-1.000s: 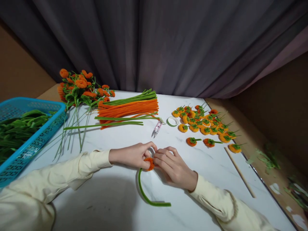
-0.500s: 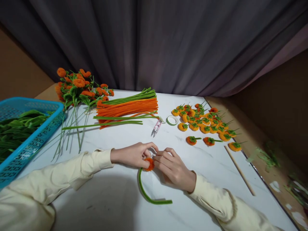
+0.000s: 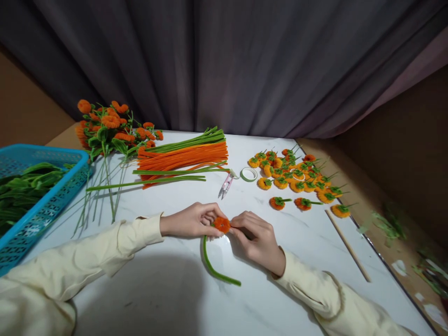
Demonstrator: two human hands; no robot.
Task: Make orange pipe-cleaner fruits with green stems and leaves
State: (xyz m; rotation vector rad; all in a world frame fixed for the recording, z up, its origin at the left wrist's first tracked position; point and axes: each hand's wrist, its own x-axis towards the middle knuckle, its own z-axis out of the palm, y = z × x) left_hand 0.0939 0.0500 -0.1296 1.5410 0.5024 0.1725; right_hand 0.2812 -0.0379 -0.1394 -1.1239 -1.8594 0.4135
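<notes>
Between my two hands is an orange pipe-cleaner flower (image 3: 221, 224), its round face turned up toward me. My left hand (image 3: 197, 221) pinches it from the left with thumb and fingers. From the right, the thumb and forefinger of my right hand (image 3: 255, 237) close on the flower's edge. A green pipe cleaner (image 3: 211, 269) hangs in a curve below my left hand, its lower end free over the white table (image 3: 147, 289). Where the green pipe cleaner joins the flower is hidden by my fingers.
Pink-handled thread snips (image 3: 227, 185) and a tape roll (image 3: 248, 174) lie ahead. Behind are orange pipe cleaners (image 3: 182, 157) and finished orange flowers (image 3: 111, 122). Several small flower heads (image 3: 297, 185) and a wooden stick (image 3: 348, 246) lie right. A blue basket (image 3: 52, 198) holds green leaves.
The flower has risen slightly and turned its face toward me. My right hand's fingers have shifted to its right edge. The green pipe cleaner's free end has moved up and left.
</notes>
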